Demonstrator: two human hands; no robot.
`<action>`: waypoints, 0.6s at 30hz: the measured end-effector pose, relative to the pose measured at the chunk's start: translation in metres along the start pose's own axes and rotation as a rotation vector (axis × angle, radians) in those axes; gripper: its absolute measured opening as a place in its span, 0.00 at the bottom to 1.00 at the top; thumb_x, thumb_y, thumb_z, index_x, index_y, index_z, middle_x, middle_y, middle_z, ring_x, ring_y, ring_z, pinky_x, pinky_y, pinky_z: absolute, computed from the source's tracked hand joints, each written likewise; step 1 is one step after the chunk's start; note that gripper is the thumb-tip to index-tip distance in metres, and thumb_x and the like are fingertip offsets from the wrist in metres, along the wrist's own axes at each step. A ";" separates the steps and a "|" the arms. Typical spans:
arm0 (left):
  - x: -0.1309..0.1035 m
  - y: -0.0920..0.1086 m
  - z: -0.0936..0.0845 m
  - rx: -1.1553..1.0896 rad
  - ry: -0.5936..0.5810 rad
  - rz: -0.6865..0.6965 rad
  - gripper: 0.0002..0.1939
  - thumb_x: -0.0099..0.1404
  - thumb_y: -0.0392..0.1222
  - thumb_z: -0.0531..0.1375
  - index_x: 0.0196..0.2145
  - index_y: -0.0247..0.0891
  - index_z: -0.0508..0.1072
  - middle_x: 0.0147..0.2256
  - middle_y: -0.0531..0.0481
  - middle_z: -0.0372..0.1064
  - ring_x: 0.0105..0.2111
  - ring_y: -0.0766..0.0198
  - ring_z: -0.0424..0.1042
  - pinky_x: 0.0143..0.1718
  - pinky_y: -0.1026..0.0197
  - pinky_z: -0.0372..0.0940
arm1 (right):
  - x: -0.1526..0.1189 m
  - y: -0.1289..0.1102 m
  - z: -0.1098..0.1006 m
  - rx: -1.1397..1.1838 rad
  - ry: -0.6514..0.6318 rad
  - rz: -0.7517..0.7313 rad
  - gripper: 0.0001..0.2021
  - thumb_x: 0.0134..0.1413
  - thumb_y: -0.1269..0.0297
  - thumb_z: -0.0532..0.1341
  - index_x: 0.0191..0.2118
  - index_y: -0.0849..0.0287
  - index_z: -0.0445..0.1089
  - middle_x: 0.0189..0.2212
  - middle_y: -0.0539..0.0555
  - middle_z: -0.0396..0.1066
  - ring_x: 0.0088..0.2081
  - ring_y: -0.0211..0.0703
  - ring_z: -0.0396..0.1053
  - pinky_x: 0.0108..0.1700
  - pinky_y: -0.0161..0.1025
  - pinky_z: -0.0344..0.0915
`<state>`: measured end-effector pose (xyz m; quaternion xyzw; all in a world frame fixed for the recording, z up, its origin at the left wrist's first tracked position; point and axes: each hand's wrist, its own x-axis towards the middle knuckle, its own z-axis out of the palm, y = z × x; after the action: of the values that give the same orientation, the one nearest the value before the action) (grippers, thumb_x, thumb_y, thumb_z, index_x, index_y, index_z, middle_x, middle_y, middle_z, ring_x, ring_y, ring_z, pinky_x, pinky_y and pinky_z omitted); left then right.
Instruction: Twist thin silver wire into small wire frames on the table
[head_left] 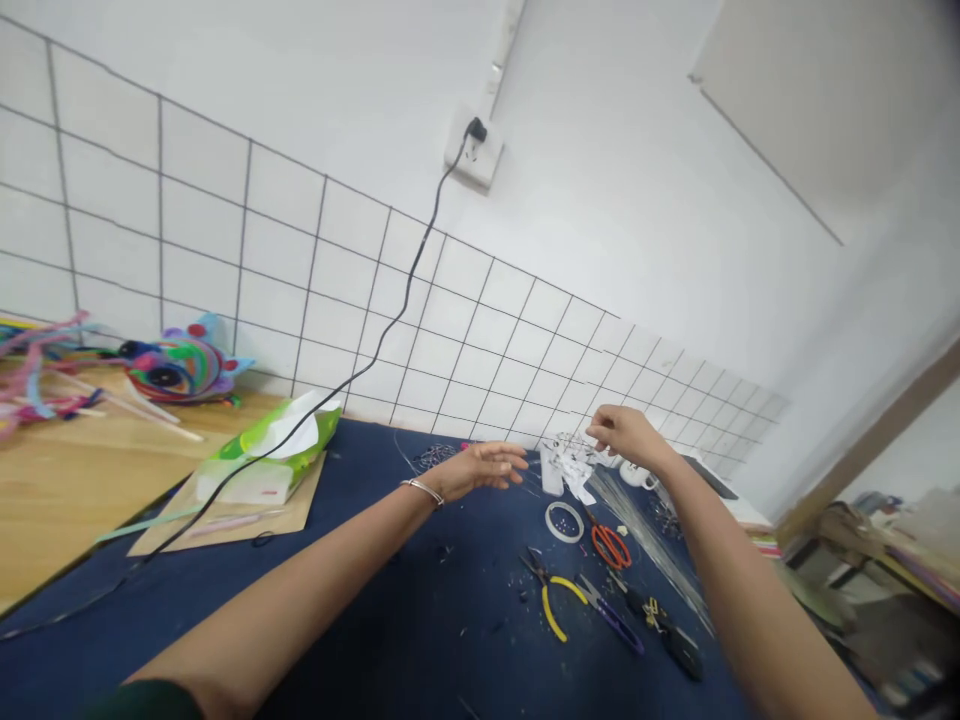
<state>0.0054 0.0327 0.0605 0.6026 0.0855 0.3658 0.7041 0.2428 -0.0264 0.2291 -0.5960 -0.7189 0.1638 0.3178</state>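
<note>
My left hand (484,468), a silver bangle on its wrist, reaches over the dark blue mat (420,620) with fingers spread and nothing in it. Beyond it lies a small tangle of thin wire (435,457). My right hand (626,435) is raised near a pile of crumpled white scraps (574,462), its fingers curled together; whether they hold anything is too small to tell. Nearer me are a white ring (564,522), orange-handled scissors (611,546), yellow-handled pliers (553,597), a purple-handled tool (615,620) and black-handled pliers (679,645).
A green tissue pack (277,445) rests on brown paper at the left. A black cable (409,290) runs from the wall socket (476,155) across it. Long thin wires (652,540) lie at right. A colourful fish-shaped craft (184,365) stands far left, before the wall grid.
</note>
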 end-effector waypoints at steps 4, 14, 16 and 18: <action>-0.002 0.004 -0.018 -0.042 0.115 0.034 0.20 0.54 0.44 0.62 0.44 0.34 0.68 0.47 0.38 0.66 0.41 0.60 0.69 0.41 0.58 0.63 | -0.001 -0.022 -0.012 -0.163 -0.002 -0.055 0.05 0.40 0.66 0.64 0.21 0.59 0.69 0.15 0.50 0.68 0.19 0.38 0.67 0.21 0.32 0.57; -0.010 0.005 -0.001 -0.314 -0.034 -0.069 0.25 0.55 0.57 0.58 0.45 0.38 0.65 0.47 0.36 0.64 0.39 0.54 0.71 0.36 0.53 0.65 | 0.003 -0.060 0.017 -0.296 0.030 -0.101 0.06 0.42 0.61 0.62 0.25 0.57 0.69 0.19 0.51 0.71 0.23 0.41 0.69 0.25 0.35 0.62; -0.011 0.006 0.008 -0.432 -0.108 -0.063 0.28 0.55 0.60 0.55 0.47 0.40 0.61 0.50 0.35 0.61 0.41 0.51 0.70 0.37 0.50 0.65 | 0.003 -0.061 0.032 -0.273 0.019 -0.121 0.06 0.42 0.61 0.62 0.25 0.57 0.69 0.20 0.50 0.70 0.24 0.41 0.68 0.26 0.35 0.62; -0.012 0.009 0.012 -0.495 -0.068 -0.010 0.27 0.55 0.60 0.55 0.47 0.40 0.60 0.50 0.36 0.60 0.42 0.52 0.70 0.37 0.51 0.65 | 0.002 -0.060 0.045 -0.261 -0.001 -0.137 0.06 0.42 0.61 0.62 0.25 0.57 0.69 0.20 0.50 0.69 0.24 0.40 0.67 0.27 0.35 0.62</action>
<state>0.0002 0.0158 0.0681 0.4234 -0.0274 0.3516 0.8345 0.1681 -0.0322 0.2326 -0.5818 -0.7732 0.0472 0.2479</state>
